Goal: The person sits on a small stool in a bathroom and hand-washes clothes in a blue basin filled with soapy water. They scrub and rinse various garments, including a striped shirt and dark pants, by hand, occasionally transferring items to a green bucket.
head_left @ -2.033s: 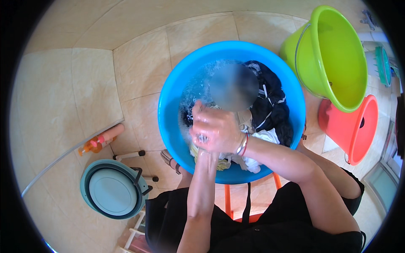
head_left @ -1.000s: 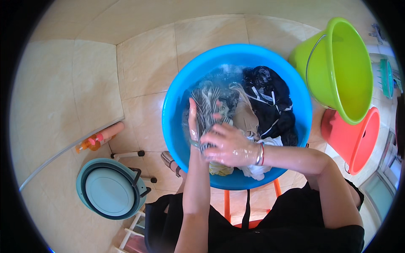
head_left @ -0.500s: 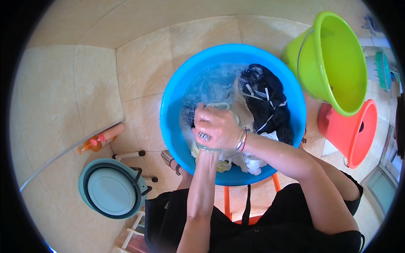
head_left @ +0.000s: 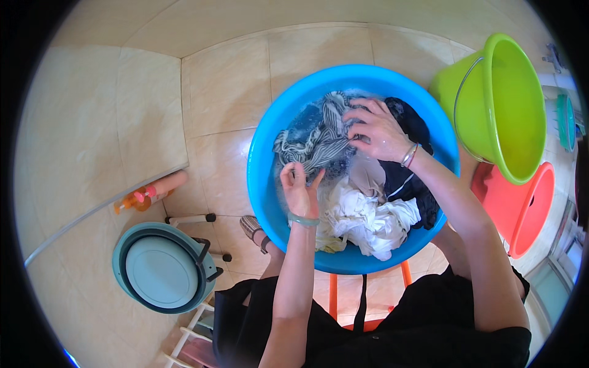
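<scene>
A striped black-and-white cloth lies loosely bunched in soapy water inside a round blue basin. My left hand is at the cloth's near edge, thumb and fingers apart, palm turned up. Over the cloth's right side my right hand spreads its fingers, the tips touching or just above the fabric. White garments are heaped at the near side of the basin, beside a beige cloth. Black clothing with white trim lies along the right, partly covered by my right wrist.
Right of the basin are a lime-green bucket and a coral-red bucket. On the left sit a teal collapsible tub and pump bottles by the wall. An orange-legged stool shows below the basin.
My hands were clasped together around the striped cloth. They have moved apart, the right one away to the far right, and the cloth now lies spread out in the water.
</scene>
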The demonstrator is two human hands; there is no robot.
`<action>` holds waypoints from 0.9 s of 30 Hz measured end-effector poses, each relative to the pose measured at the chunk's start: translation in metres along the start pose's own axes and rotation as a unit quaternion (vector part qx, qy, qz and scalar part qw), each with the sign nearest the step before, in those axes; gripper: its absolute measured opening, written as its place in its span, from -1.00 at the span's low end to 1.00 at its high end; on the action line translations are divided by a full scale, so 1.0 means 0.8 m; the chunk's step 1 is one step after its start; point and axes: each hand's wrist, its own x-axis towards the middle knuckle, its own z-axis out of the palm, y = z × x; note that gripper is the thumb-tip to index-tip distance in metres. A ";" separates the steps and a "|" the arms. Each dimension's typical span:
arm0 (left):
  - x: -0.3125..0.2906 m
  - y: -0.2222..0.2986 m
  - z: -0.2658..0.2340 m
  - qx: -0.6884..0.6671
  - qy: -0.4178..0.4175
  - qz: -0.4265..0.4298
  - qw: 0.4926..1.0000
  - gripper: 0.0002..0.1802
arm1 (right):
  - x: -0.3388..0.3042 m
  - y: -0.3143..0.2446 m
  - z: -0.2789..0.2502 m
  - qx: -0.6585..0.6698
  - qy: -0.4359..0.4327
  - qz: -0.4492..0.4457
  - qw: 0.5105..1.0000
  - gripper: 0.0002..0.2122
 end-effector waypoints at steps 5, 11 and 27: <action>-0.006 0.005 0.012 0.038 0.037 0.008 0.999 -0.42 | 0.021 -0.027 0.080 -0.049 0.012 0.161 0.986 -0.40; 0.005 0.001 0.040 0.006 -0.057 -0.098 0.993 -0.24 | 0.032 0.019 0.148 -0.142 -0.063 0.225 0.962 -0.60; 0.006 0.033 0.071 -0.237 -0.311 -0.242 0.888 -0.46 | -0.004 -0.227 -0.021 0.033 0.209 0.007 0.977 -0.76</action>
